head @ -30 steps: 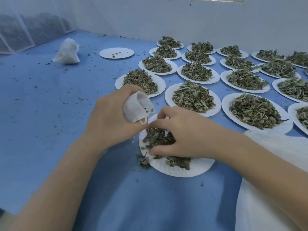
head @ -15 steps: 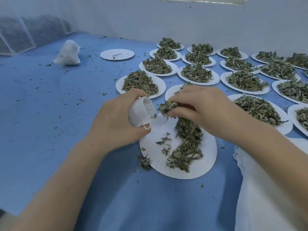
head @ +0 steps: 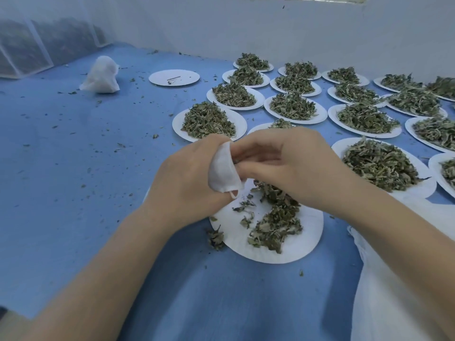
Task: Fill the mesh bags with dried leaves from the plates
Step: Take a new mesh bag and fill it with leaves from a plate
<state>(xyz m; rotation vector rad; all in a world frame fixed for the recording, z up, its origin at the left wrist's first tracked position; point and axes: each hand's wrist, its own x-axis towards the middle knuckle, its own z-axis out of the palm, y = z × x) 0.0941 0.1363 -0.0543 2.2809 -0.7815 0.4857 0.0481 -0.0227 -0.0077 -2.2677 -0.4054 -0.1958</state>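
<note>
the left hand (head: 187,183) is gripping a small mesh bag (head: 222,168) above the near plate's (head: 302,247) 11 o'clock edge; the right hand (head: 280,163) is pinching dried leaves (head: 275,222) into its mouth, likely mid-fill; next it is needing another pinch from the plate

The blue cloth-covered worktop (head: 73,168) carried round white paper plates (head: 290,252) of dried green leaves (head: 208,120), a knotted white mesh bag (head: 101,76) and scattered leaf crumbs (head: 216,238).

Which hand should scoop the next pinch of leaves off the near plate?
Right. The left hand grips the mesh bag, while the right hand is at its mouth, directly above the near plate and its leaves.
</note>
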